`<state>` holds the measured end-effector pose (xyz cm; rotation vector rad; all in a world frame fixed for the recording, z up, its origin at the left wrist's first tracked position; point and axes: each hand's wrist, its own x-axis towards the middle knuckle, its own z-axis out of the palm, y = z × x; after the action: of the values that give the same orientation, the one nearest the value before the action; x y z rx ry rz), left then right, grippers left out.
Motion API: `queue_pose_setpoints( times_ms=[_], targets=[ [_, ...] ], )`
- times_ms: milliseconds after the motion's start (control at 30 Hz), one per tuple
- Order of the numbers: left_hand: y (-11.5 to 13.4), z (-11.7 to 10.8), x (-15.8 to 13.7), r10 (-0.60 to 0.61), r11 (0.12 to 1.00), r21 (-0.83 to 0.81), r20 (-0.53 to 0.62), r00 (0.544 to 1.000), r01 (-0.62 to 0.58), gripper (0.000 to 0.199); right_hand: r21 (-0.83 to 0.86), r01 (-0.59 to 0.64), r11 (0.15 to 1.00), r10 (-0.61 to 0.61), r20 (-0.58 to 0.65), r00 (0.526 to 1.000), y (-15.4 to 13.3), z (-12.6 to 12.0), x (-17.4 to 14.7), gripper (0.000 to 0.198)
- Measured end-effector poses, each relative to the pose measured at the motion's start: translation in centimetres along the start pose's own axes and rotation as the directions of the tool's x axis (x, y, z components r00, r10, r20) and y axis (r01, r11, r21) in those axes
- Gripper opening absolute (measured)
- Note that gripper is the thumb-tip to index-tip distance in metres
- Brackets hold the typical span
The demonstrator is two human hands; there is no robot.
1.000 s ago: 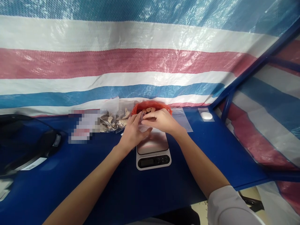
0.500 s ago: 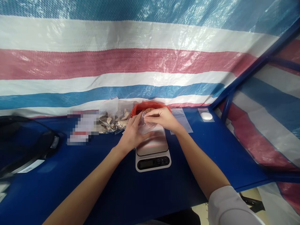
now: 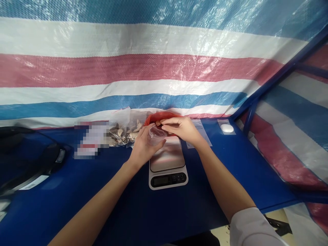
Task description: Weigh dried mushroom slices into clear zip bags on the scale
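The left hand [image 3: 144, 145] is wrapped around a clear plastic bag [image 3: 156, 135] over the far end of the scale [image 3: 168, 158]. Just beyond the scale, the right hand [image 3: 182, 130] bunches its fingers at the red bag [image 3: 151, 119]; I cannot tell whether they grip the brown piece [image 3: 158, 122] there.

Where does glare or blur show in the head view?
Head view: glints speckle the striped sheeting; same view, the scale plate mirrors pinkish streaks; head view, far left, a black object looks blurred; head view, clear plastic in the left hand catches faint highlights.
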<state>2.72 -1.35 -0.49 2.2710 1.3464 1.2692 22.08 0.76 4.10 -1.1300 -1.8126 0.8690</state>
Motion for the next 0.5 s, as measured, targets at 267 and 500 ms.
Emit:
queue_pose_setpoints(
  times_ms=[267,500],
  targets=[
    [0.30,-0.24,-0.07,0.045,0.999,-0.018,0.022,0.999,-0.045,0.061,-0.211,-0.005,0.977,0.043,0.173,0.984,-0.09,0.30,0.20,0.010],
    [0.07,-0.35,-0.04,0.059,0.997,-0.044,0.015,0.998,-0.058,0.053,-0.139,-0.059,0.989,0.087,0.201,0.976,0.25,0.34,0.28,0.020]
  ],
)
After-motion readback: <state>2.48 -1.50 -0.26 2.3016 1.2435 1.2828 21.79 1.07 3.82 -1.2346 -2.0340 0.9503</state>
